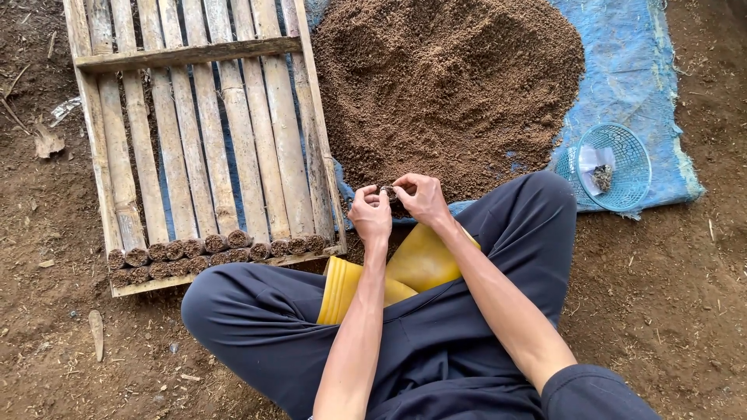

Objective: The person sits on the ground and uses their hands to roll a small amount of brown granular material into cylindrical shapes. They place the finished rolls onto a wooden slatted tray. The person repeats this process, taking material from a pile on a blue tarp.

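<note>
My left hand (370, 211) and my right hand (421, 197) meet in front of me and both pinch a small soil-filled plug (388, 191) between their fingertips. They hover at the near edge of a large heap of brown growing medium (447, 78). To the left lies a bamboo slat tray (194, 124); along its near end stand two rows of filled soil plugs (218, 250). I sit cross-legged in dark trousers and yellow rubber boots (373, 276).
The heap rests on a blue tarp (622, 62). A small blue mesh basket (612, 166) holding a white bag sits on the tarp at right. Bare earth with dry leaves and twigs surrounds everything.
</note>
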